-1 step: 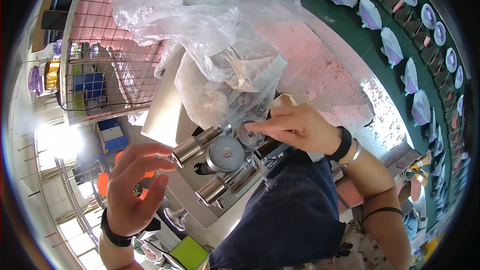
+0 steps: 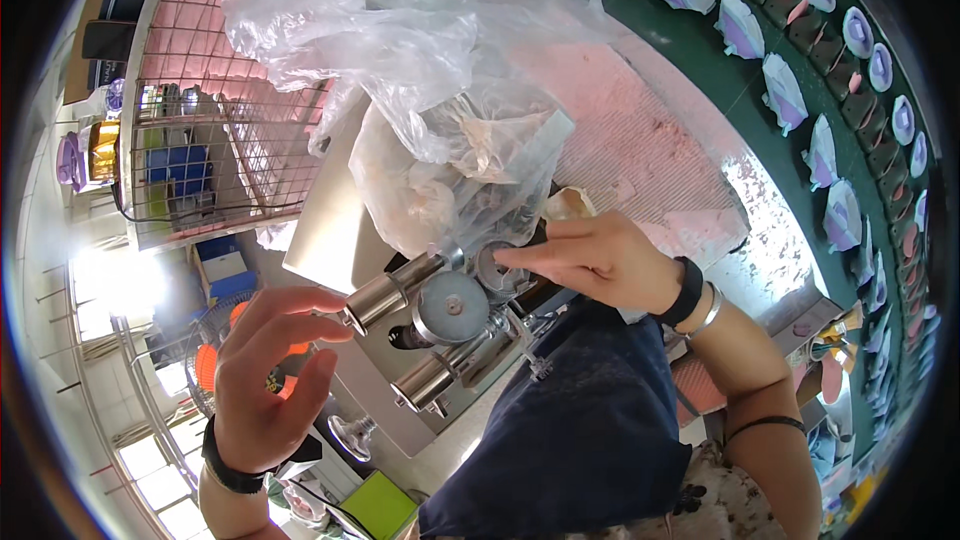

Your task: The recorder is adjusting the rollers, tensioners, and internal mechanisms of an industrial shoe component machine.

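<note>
A metal machine head with two shiny cylinders stands in front of me. My left hand (image 2: 275, 370) has its fingers apart and holds nothing. Its fingertips are at the end of the upper metal cylinder (image 2: 380, 302). Between the cylinders lies a round grey disc (image 2: 452, 307). My right hand (image 2: 610, 258) reaches in from the right with its index finger stretched to a round metal ring (image 2: 486, 265) beside the disc. The other fingers are partly bent, and I see nothing held in them. The lower metal cylinder (image 2: 425, 380) is untouched.
Crumpled clear plastic bags (image 2: 400, 20) hang behind the machine. To the left is a wire rack (image 2: 220, 110). A pink, dusty ribbed surface (image 2: 640, 140) lies to the right. Beyond it, a green conveyor (image 2: 740, 90) carries several purple-and-white shoe-like pieces (image 2: 740, 28).
My right hand has shifted very slightly to the right and down. My left hand stays where it was.
</note>
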The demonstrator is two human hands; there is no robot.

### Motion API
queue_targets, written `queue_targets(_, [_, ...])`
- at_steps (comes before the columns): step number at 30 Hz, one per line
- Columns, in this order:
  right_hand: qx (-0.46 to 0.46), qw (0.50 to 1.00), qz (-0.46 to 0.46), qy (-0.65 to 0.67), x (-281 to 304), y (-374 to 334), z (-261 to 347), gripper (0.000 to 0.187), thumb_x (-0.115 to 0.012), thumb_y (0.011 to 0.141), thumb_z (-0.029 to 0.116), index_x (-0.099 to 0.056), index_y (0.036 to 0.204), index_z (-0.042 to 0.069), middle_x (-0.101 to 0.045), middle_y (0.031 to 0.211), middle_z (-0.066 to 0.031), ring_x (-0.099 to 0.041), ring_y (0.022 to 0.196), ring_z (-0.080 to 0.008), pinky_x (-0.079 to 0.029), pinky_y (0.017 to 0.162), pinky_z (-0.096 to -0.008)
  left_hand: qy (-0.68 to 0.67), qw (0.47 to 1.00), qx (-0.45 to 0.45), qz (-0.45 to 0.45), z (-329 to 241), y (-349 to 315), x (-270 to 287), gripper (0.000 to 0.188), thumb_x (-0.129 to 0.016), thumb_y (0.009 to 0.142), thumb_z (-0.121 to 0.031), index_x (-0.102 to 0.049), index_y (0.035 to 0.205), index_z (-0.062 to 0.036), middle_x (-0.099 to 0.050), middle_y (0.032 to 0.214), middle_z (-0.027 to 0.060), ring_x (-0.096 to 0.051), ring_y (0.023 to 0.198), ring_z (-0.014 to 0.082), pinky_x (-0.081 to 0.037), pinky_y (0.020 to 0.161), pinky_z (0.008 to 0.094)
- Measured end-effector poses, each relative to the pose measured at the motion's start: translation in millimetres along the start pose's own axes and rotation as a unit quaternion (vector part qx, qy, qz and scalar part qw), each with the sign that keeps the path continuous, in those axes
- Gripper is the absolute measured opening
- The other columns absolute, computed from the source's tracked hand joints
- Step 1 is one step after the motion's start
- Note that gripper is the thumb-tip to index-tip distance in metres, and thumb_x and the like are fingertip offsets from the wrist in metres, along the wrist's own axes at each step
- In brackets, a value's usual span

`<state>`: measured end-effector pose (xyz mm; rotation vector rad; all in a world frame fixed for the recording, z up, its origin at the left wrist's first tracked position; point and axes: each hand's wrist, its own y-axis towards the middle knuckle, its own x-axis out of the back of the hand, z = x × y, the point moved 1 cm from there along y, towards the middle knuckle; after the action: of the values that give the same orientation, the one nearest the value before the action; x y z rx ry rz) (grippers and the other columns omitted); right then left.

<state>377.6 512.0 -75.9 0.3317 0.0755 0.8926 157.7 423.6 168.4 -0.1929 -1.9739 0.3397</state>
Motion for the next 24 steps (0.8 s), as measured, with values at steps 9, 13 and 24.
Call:
queue_targets(9, [0.076,0.99,-0.065,-0.1,-1,-5,7,0.014,-0.067,0.089,0.012,-0.072,0.103,0.011,-0.053,0.072,-0.0062,-0.056,0.059,-0.023,-0.042,0.053,-0.0361,-0.008,1.0,-0.021,0.013,-7,3,-5,0.014,-0.065,0.084,-0.005,-0.069,0.097,-0.0041,-0.066,0.111,0.0132,-0.064,0.099,0.0261,-0.05,0.084,0.0356])
queue_targets(13, [0.091,0.98,-0.066,-0.162,-2,-5,9,0.011,-0.068,0.088,0.011,-0.066,0.098,0.011,-0.056,0.075,-0.0038,-0.058,0.062,-0.0225,-0.045,0.053,-0.0348,-0.009,1.0,-0.027,0.01,-11,7,-8,0.015,-0.065,0.084,-0.004,-0.069,0.098,-0.0042,-0.066,0.11,0.0134,-0.064,0.097,0.0263,-0.05,0.082,0.0357])
queue_targets(24, [-0.041,0.974,0.028,0.222,4,23,5,0.007,-0.052,0.097,0.013,-0.051,0.094,0.007,-0.057,0.079,-0.0009,-0.051,0.069,-0.0084,-0.04,0.063,-0.0266,0.009,0.997,-0.072,0.016,-22,18,-12,0.015,-0.064,0.084,-0.005,-0.07,0.097,-0.0032,-0.066,0.11,0.0144,-0.066,0.095,0.0264,-0.051,0.079,0.0343])
